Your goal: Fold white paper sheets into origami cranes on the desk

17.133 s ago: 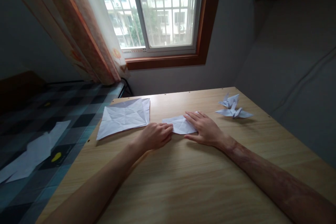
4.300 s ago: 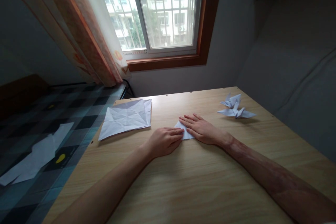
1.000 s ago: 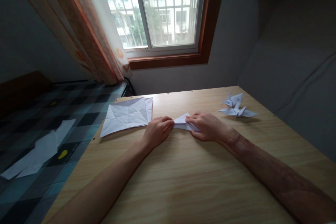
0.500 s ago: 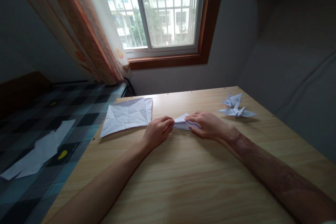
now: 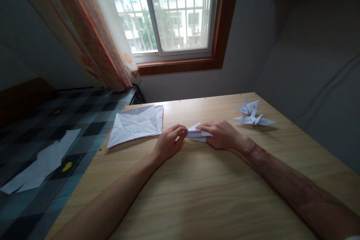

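Observation:
A small piece of folded white paper [image 5: 198, 134] lies between my hands on the wooden table. My left hand [image 5: 171, 140] pinches its left tip between thumb and fingers. At the other end, my right hand [image 5: 223, 134] grips the paper, its index finger laid along the upper fold and its thumb by the lower layers. The fingers of the right hand cover part of the paper's right side. Beyond my right hand, two folded paper cranes [image 5: 254, 120] stand close together near the table's right edge.
Creased white sheets [image 5: 136, 123] are stacked at the table's [image 5: 180, 195] far left corner. To the left, a bed with a checked cover [image 5: 92, 120] holds cut paper strips [image 5: 45, 163]. A window [image 5: 182, 11] and a curtain [image 5: 92, 33] are behind the table.
The folded paper has tilted slightly, showing more of its lower layers. My right thumb has shifted under its right end, while my left hand keeps its tip pinched.

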{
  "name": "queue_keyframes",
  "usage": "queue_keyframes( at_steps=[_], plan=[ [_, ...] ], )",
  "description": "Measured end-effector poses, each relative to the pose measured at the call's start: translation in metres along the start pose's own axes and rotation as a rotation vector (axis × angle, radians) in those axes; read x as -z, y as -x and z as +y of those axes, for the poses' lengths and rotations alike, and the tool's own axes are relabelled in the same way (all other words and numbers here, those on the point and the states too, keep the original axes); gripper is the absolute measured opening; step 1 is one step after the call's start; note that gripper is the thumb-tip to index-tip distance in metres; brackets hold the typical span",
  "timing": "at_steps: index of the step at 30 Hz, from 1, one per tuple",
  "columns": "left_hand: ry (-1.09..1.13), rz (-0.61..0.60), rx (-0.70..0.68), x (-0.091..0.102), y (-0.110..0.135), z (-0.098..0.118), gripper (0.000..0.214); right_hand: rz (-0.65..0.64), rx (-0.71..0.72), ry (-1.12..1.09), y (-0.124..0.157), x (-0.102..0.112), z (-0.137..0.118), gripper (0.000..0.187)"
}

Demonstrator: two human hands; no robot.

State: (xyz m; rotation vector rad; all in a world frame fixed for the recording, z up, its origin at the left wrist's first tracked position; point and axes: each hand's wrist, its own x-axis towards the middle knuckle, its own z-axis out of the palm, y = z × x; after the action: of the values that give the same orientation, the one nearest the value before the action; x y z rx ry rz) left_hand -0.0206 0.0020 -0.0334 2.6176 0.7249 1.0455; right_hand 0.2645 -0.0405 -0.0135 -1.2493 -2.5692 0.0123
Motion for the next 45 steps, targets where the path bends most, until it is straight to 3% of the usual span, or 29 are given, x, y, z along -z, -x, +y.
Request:
queue_keyframes(
  at_steps=[2, 6, 10, 14, 24, 34, 39, 43, 45],
  plan=[
    [0.028, 0.008, 0.020, 0.000, -0.001, 0.001, 0.015, 0.038, -0.048, 0.017, -0.001, -0.005, 0.000, 0.033],
    [0.103, 0.078, 0.113, -0.002, -0.003, 0.004, 0.011, 0.149, -0.134, 0.049, -0.004, -0.015, -0.001, 0.025],
    [0.245, 0.132, 0.321, -0.008, -0.004, 0.006, 0.049, 0.228, -0.249, 0.034, -0.006, -0.022, -0.008, 0.023],
    [0.282, 0.085, 0.505, -0.013, -0.005, 0.013, 0.056, 0.313, -0.355, -0.048, -0.007, -0.029, -0.018, 0.022],
    [0.046, 0.018, 0.481, -0.023, -0.010, 0.042, 0.032, 0.379, -0.474, -0.130, -0.009, -0.033, -0.035, 0.024],
    [0.124, 0.087, 0.545, -0.030, -0.006, 0.022, 0.007, 0.406, -0.532, -0.162, -0.011, -0.041, -0.028, 0.013],
    [0.093, 0.086, 0.446, -0.030, -0.007, 0.027, 0.011, 0.478, -0.476, -0.204, -0.010, -0.040, -0.026, 0.041],
    [0.082, 0.051, 0.453, -0.029, -0.009, 0.030, 0.020, 0.462, -0.362, -0.146, -0.009, -0.036, -0.030, 0.019],
    [0.094, 0.063, 0.499, -0.029, -0.009, 0.028, 0.024, 0.455, -0.360, -0.119, -0.009, -0.036, -0.032, 0.023]
  ],
)
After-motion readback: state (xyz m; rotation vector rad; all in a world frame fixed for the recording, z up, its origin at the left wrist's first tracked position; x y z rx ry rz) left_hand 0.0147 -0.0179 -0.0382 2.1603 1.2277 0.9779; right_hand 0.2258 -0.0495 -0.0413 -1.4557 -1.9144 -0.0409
